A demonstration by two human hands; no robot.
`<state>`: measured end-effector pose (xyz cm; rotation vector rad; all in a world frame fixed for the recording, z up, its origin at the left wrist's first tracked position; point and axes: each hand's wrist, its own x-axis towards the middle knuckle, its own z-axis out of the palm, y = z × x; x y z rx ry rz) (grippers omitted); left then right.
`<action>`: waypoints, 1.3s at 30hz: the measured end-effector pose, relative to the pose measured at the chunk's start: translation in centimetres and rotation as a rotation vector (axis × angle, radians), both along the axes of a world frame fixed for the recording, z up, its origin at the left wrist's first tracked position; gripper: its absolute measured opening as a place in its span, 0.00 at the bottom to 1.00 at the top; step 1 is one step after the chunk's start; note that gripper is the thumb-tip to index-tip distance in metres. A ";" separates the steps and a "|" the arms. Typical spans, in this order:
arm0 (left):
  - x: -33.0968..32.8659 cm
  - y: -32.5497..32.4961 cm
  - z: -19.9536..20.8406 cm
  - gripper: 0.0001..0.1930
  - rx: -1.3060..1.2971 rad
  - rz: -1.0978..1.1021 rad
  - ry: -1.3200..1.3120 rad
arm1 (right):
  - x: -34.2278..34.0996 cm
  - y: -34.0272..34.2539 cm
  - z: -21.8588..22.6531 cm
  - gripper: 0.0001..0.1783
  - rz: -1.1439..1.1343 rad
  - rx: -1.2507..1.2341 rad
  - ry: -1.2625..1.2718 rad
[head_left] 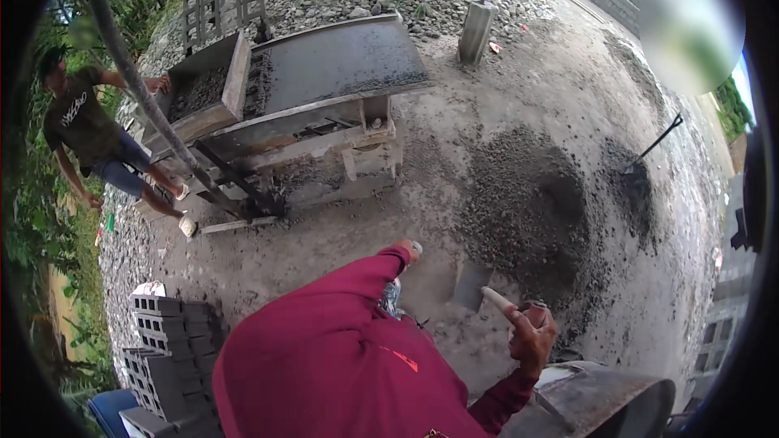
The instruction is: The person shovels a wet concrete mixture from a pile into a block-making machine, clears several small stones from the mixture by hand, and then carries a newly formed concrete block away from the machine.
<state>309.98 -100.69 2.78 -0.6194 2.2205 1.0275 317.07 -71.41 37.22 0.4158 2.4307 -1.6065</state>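
My right hand (pixel 531 341) is closed around the pale handle of a shovel (pixel 469 285). The shovel's flat grey blade lies near the ground, beside the left edge of a dark heap of gravelly mix (pixel 527 211). My left arm, in a maroon sleeve, reaches forward, and my left hand (pixel 411 249) shows small at its end. Its fingers are too small and turned away to make out. Patterned cloth (pixel 391 298) shows below that arm.
A co-worker (pixel 89 122) stands left, one hand at a wooden-sided box (pixel 199 93) beside a grey-topped bench (pixel 341 61). Hollow blocks (pixel 166 357) are stacked lower left. Another shovel (pixel 653 142) stands in a pile at right. A metal container (pixel 604 397) sits beside my right arm.
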 end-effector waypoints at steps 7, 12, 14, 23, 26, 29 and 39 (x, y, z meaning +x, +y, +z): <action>13.2 -12.0 -2.6 0.14 -0.215 0.394 0.023 | 1.9 10.6 -3.1 0.10 0.133 0.383 0.282; 22.7 -17.0 -6.0 0.14 -0.155 0.626 -0.047 | -2.6 10.4 -3.8 0.14 0.217 0.411 0.313; 24.4 -16.8 -7.4 0.14 -0.290 0.636 -0.009 | -4.9 10.4 -4.7 0.17 0.184 0.539 0.361; 26.3 -16.5 -9.4 0.12 -0.233 0.630 -0.008 | -9.7 0.3 -2.2 0.20 0.230 0.601 0.291; 26.6 -19.3 -9.1 0.13 -0.226 0.604 0.014 | -10.6 -2.7 -2.8 0.21 0.265 0.601 0.291; 24.9 -21.1 -8.0 0.13 -0.160 0.638 0.022 | -10.4 -4.0 -2.9 0.20 0.291 0.534 0.270; 22.7 -25.7 -4.2 0.14 0.168 0.562 -0.015 | -7.9 -1.4 -4.2 0.20 0.135 0.645 0.287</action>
